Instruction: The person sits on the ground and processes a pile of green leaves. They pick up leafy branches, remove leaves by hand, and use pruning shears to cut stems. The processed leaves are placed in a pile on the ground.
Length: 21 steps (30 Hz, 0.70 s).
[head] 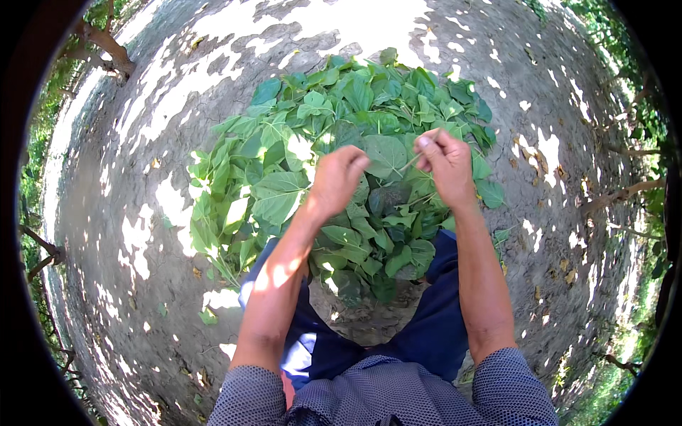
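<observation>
A large heap of broad green leaves [277,186] lies on the ground between my knees and beyond them. My right hand [447,165] pinches a thin pale leaf stem [411,162] between thumb and fingers, over the right part of the heap. At the stem's lower end is a broad green leaf [384,155] with visible veins. On that leaf's left side hovers my left hand [341,178], slightly blurred, its fingers curled in. Whether those fingers grip anything is hidden.
Dry cracked soil [160,117] surrounds the heap, dappled with sunlight. Dark blue trousers [431,319] flank its near side. A tree trunk [109,48] stands at the upper left, and a bare branch [623,196] reaches in from the right. Fallen yellow leaves [570,276] dot the ground.
</observation>
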{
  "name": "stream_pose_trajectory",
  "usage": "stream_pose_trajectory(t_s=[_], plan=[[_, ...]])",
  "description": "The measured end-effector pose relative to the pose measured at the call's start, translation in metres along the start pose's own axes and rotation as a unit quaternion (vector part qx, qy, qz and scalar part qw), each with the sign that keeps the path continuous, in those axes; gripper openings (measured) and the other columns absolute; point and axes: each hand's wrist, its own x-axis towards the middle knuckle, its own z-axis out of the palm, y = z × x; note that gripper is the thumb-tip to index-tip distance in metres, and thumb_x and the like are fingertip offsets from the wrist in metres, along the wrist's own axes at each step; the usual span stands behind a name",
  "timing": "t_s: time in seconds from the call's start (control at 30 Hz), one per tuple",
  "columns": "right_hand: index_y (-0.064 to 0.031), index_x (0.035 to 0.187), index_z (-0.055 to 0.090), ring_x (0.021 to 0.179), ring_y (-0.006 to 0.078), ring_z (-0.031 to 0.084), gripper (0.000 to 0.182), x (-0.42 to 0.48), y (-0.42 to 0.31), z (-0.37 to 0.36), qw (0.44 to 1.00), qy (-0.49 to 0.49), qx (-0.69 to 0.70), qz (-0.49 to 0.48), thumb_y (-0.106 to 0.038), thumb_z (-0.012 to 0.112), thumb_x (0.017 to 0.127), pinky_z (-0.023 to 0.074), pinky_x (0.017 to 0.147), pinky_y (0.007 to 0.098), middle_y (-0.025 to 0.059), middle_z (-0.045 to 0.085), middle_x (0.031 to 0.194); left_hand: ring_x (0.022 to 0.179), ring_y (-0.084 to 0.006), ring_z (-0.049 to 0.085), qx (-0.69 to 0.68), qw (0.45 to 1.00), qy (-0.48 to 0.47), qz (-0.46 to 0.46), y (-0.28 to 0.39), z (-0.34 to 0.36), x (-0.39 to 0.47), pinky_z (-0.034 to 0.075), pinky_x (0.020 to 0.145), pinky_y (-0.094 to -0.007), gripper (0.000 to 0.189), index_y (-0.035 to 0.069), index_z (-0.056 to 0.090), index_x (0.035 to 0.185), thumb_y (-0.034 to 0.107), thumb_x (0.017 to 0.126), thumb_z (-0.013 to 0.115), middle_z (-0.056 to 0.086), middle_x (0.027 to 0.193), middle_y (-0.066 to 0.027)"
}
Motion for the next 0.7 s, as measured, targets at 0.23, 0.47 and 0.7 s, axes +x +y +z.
stream_pose_trajectory(t_s=[0.23,0.47,0.7], plan=[[0.0027,0.092,0.064,0.058,0.0100,0.058,0.018,-0.027,0.031,-0.119,0.979,0.081,-0.173,0.073,-0.014,0.059,0.096,0.0471,0.053,0.0280,0.0046,0.061,0.073,0.091,-0.0332,0.070,0.186,0.935,0.106,-0.282,-0.171,-0.001,0.014,0.055,0.086,-0.0432,0.024,0.000,0.072,0.097,0.017,0.083,0.066,0.072,0.098,-0.0191],[0.0047,0.101,0.067,0.066,0.0208,0.069,0.024,-0.146,0.110,-0.245,0.805,0.086,-0.576,0.114,-0.014,0.068,0.086,0.0532,0.062,0.0361,0.0147,0.070,0.085,0.100,-0.0351,0.070,0.231,0.930,-0.007,-0.287,-0.186,-0.002,-0.005,0.054,0.089,-0.0436,0.036,0.004,0.073,0.104,0.028,0.077,0.074,0.072,0.102,-0.0201],[0.0056,0.099,0.066,0.064,0.0203,0.068,0.022,-0.155,0.080,-0.174,0.934,0.058,-0.277,0.218,-0.012,0.067,0.085,0.0528,0.063,0.0356,0.0143,0.070,0.078,0.089,-0.0393,0.068,0.231,0.942,0.072,-0.233,-0.131,-0.012,0.014,0.053,0.081,-0.0466,0.020,0.006,0.071,0.093,0.023,0.081,0.071,0.070,0.091,-0.0224]])
